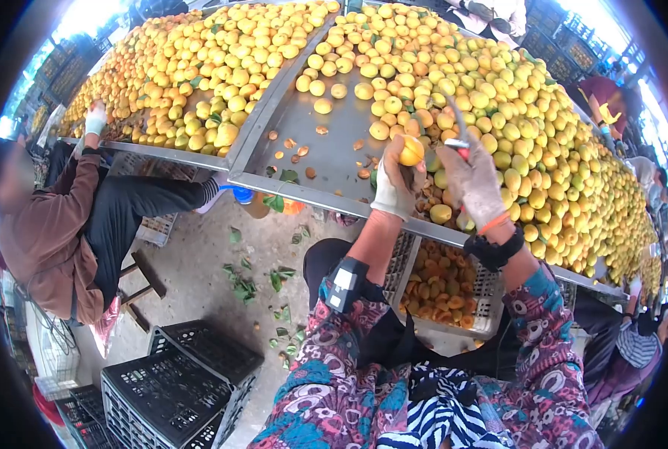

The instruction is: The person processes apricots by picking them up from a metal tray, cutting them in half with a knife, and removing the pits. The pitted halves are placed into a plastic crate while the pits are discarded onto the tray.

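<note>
My left hand (396, 182), in a pale glove with bare fingertips, holds a yellow-orange apricot (411, 151) above the metal table's front edge. Just to its right, my right hand (474, 182), gloved and with an orange band at the wrist, is closed around a knife (458, 144) with a red and white handle; its blade points away from me. Piled apricots (528, 135) lie behind and to the right of both hands. Small orange scraps (296, 153) lie on the metal table (337, 123) to the left.
Below the table edge, a white crate (487, 299) holds halved apricots (438, 284). A co-worker (57, 224) sits at the left. Black crates (169, 393) stand on the floor at lower left, near scattered green leaves (240, 284). A metal divider (274, 93) splits the table.
</note>
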A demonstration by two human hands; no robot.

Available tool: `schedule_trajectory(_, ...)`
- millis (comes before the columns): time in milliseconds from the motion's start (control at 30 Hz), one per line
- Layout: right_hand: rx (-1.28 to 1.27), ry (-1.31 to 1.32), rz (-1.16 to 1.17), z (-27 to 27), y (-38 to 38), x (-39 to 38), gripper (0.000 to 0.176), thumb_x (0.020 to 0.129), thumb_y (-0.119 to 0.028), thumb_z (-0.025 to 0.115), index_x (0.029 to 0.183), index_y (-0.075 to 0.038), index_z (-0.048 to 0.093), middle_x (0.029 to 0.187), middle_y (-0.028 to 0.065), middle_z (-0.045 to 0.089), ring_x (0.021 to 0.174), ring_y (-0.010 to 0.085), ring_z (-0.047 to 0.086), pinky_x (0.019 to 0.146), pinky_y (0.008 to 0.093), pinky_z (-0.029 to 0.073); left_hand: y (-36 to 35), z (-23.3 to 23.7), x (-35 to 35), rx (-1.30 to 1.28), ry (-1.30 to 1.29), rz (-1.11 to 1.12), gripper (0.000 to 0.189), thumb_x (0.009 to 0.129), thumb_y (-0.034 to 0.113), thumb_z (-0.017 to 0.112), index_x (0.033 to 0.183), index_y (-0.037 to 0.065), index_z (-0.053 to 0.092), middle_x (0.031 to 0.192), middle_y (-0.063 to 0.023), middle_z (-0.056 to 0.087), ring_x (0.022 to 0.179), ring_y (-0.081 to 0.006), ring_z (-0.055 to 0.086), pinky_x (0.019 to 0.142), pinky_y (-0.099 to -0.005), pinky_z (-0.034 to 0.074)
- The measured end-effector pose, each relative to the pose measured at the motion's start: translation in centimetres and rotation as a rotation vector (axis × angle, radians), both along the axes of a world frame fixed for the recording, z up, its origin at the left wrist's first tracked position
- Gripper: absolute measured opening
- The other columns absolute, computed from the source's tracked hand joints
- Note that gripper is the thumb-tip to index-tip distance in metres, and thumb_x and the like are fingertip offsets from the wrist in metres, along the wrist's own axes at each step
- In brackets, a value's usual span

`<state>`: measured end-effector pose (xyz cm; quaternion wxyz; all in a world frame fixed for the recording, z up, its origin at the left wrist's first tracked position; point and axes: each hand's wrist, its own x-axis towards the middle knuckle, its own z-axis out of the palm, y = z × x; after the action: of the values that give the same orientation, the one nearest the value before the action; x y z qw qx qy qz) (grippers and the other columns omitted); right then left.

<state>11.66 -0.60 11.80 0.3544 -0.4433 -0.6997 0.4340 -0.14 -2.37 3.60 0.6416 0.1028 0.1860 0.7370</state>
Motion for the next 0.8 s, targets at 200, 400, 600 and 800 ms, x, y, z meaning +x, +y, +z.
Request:
schedule_trajectory(200,0.223,-0.238,0.251,1.3,1.8,1.4,0.044,0.075,-0.019,0.075,0.113,-0.005,0.059,0.097,0.0064,0.065,0.087,0.0152,0.061,0.079,0.0313,0.049,-0.7,-0.3,-0.3,0.260,0.179,-0.147,0.036,0.095,0.040,0.048,0.114,0.009,0.052,0.097,0.0017,0.055,0.078,-0.0039,0.053,0.059,-0.0128,0.044)
schedule_trajectory(400,-0.047,-0.153,0.378,2.1,1.6,1.3,0.042,0.077,-0.014,0.074,0.115,-0.007,0.059,0.088,0.0004,0.061,0.072,0.0075,0.057,0.063,0.0235,0.048,-0.5,-0.7,-0.4,0.328,0.314,-0.186,0.039,0.095,0.029,0.051,0.127,0.007,0.047,0.110,-0.0010,0.056,0.086,-0.0074,0.057,0.067,-0.0185,0.049)
schedule_trajectory(600,-0.190,-0.067,0.295,2.7,0.7,1.9,0.042,0.078,-0.011,0.072,0.118,-0.006,0.058,0.081,-0.0021,0.059,0.054,0.0024,0.049,0.045,0.0186,0.039,-2.4,2.7,0.4,0.372,-0.115,-0.365,0.040,0.095,0.029,0.051,0.127,0.006,0.046,0.109,-0.0042,0.060,0.092,-0.0124,0.061,0.072,-0.0238,0.053)
schedule_trajectory(800,-0.286,-0.037,0.248,3.3,0.1,2.7,0.033,0.083,-0.011,0.067,0.115,-0.007,0.060,0.079,-0.0036,0.059,0.054,0.0036,0.052,0.048,0.0190,0.042,-1.9,1.8,1.5,0.426,-0.131,-0.334,0.038,0.095,0.029,0.048,0.125,0.005,0.048,0.110,-0.0038,0.060,0.094,-0.0113,0.061,0.072,-0.0220,0.053)
